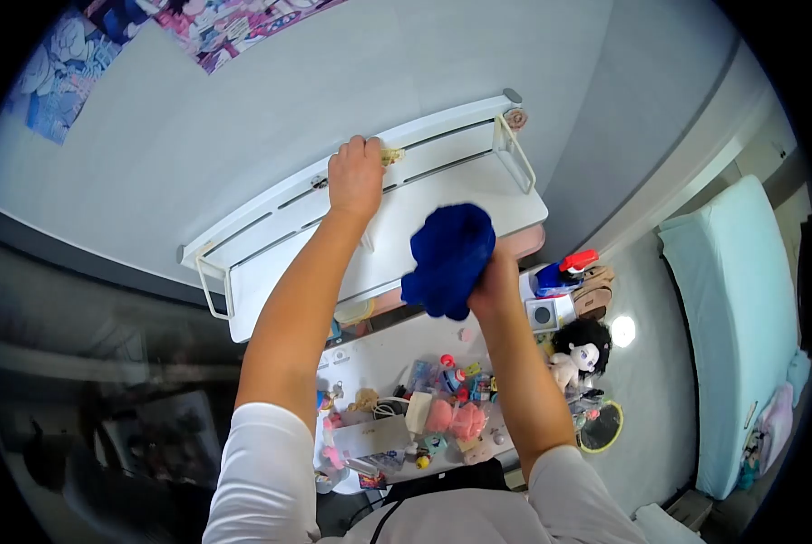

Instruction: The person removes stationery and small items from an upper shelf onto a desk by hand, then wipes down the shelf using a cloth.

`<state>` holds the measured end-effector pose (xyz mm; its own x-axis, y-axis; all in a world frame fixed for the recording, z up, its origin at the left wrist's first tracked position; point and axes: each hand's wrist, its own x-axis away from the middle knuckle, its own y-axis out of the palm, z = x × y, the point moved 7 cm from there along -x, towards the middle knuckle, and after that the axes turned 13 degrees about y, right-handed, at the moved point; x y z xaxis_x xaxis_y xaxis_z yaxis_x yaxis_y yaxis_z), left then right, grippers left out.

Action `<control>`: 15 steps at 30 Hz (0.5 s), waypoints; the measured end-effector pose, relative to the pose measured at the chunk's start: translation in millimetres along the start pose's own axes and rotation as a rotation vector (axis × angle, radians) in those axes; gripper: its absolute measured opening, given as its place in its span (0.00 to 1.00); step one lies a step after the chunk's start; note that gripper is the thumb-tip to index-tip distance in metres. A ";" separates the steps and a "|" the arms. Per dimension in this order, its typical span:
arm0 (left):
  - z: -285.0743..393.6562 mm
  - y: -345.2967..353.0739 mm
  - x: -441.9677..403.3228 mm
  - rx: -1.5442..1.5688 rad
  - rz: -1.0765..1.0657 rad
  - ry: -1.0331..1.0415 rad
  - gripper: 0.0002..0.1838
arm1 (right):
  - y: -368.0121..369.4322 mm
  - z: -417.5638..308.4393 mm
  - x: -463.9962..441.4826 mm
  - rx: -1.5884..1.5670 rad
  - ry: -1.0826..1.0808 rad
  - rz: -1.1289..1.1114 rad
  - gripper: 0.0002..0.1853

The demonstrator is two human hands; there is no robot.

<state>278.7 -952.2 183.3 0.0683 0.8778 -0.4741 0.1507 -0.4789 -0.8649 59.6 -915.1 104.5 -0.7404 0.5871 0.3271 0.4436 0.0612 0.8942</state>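
A white wall shelf (424, 213) with wire side rails spans the middle of the view. My left hand (357, 177) rests at the shelf's back rail, its fingers bent over the edge beside a small yellowish item (391, 156); whether it holds anything is hidden. In my right hand (496, 281) is a bunched dark blue cloth (451, 258), held above the front right part of the shelf.
Below the shelf, a white desk (379, 340) carries pink items, small toys and a white box (418, 412). To the right are a black-haired doll (585, 352), a red-topped blue bottle (560, 276) and a bed (737, 317). Posters hang upper left.
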 end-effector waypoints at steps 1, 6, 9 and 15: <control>-1.6 11.8 -6.3 -0.083 0.007 0.044 0.21 | -7.6 1.4 4.6 -0.013 0.013 0.002 0.20; -11.8 31.2 -8.2 -0.145 0.096 0.193 0.10 | -40.1 -3.5 19.3 0.009 -0.008 -0.001 0.20; -13.3 23.9 -8.2 -0.077 0.143 0.209 0.09 | -49.9 -7.5 14.1 -0.026 0.030 -0.009 0.19; -7.3 1.9 -5.0 0.192 0.034 0.045 0.07 | -42.1 -15.2 -8.2 -0.090 0.095 0.066 0.17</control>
<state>285.8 -957.4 185.3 0.1145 0.8588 -0.4994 -0.0433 -0.4979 -0.8662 39.4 -934.7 68.9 -0.7577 0.5083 0.4094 0.4487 -0.0498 0.8923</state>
